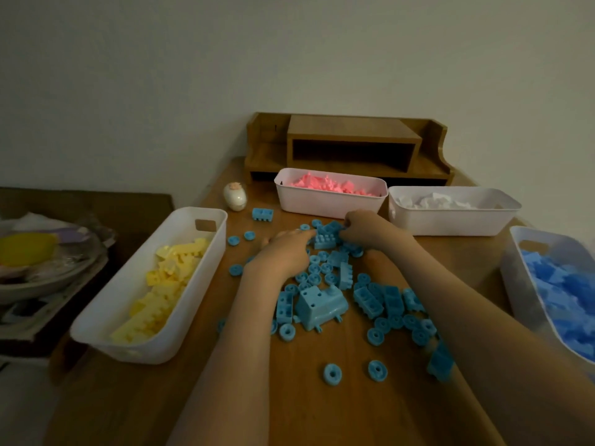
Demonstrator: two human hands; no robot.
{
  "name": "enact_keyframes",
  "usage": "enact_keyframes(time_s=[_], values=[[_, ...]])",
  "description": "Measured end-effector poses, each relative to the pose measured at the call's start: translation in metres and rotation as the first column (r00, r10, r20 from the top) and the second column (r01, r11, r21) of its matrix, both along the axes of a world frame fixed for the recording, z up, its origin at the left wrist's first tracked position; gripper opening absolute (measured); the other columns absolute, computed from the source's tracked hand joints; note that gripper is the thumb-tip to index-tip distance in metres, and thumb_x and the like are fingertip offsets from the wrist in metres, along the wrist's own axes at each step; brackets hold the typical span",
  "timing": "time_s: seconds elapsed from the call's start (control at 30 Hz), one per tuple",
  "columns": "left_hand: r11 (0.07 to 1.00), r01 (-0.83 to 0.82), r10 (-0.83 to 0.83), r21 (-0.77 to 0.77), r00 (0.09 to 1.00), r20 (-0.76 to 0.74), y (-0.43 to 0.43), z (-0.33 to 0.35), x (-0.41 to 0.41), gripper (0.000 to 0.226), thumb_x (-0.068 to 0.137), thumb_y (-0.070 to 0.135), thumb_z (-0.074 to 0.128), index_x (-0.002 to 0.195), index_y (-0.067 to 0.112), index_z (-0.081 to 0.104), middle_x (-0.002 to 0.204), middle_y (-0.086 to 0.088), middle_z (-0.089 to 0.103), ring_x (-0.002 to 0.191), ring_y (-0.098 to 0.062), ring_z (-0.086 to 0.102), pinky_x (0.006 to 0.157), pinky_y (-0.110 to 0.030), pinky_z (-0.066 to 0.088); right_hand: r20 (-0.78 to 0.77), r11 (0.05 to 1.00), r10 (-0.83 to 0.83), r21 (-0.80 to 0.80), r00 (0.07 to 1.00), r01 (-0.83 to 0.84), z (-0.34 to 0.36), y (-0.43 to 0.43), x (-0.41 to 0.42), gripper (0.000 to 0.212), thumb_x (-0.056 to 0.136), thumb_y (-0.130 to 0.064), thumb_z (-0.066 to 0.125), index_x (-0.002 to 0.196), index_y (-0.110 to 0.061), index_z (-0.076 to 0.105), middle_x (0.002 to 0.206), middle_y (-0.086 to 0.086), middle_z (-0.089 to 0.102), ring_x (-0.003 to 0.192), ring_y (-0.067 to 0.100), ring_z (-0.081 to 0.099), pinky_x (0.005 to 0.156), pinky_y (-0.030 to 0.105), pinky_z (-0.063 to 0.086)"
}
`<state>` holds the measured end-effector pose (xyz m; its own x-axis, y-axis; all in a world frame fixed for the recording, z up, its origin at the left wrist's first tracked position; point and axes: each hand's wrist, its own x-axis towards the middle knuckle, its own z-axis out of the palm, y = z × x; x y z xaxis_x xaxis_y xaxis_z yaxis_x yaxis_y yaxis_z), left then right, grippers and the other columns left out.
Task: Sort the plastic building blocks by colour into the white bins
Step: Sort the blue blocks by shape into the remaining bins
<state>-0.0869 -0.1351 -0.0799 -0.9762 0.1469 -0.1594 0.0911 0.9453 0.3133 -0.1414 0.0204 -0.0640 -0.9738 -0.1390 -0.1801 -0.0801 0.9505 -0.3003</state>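
Note:
Several light blue blocks and wheel pieces point(325, 297) lie scattered over the middle of the wooden table. Both hands reach to the far end of that pile. My left hand point(286, 249) lies over some pieces with its fingers pointing right at a blue brick cluster point(326, 236). My right hand point(367, 228) has curled fingers gripping the same cluster from the right. Four white bins stand around: yellow blocks point(167, 284) at left, pink blocks point(331, 185) at the back, white blocks point(434, 201) at back right, dark blue blocks point(563, 284) at right.
A wooden desk shelf point(351, 146) stands against the wall behind the bins. A small white egg-shaped object point(235, 196) sits left of the pink bin. Off the table's left edge is a cluttered pile with a bowl point(38, 262).

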Motion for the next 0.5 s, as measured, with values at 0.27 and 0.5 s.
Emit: enact_keyframes(time_s=[0.27, 0.5], values=[[0.996, -0.066, 0.075, 0.067, 0.986, -0.148, 0.009, 0.005, 0.004, 0.053, 0.092, 0.002, 0.040, 0.141, 0.022, 0.037, 0.141, -0.004, 0.042, 0.129, -0.026, 0.038, 0.107, -0.043, 0.031, -0.105, 0.974, -0.076, -0.221, 0.992, 0.051, 0.003, 0.013, 0.028, 0.016, 0.093, -0.032, 0.050, 0.097, -0.016, 0.050, 0.079, 0.000, 0.051, 0.066, 0.012, 0.047, 0.053, 0.025, 0.036], [0.995, 0.038, -0.014, 0.095, 0.971, -0.240, 0.044, 0.022, 0.028, 0.040, 0.098, 0.012, 0.040, 0.135, 0.026, 0.044, 0.137, -0.001, 0.048, 0.125, -0.022, 0.042, 0.105, -0.041, 0.032, -0.249, 0.970, -0.165, -0.216, 0.954, 0.111, 0.042, 0.054, 0.081, 0.017, 0.092, -0.032, 0.051, 0.096, -0.015, 0.054, 0.081, -0.001, 0.050, 0.074, 0.014, 0.048, 0.063, 0.028, 0.036]])
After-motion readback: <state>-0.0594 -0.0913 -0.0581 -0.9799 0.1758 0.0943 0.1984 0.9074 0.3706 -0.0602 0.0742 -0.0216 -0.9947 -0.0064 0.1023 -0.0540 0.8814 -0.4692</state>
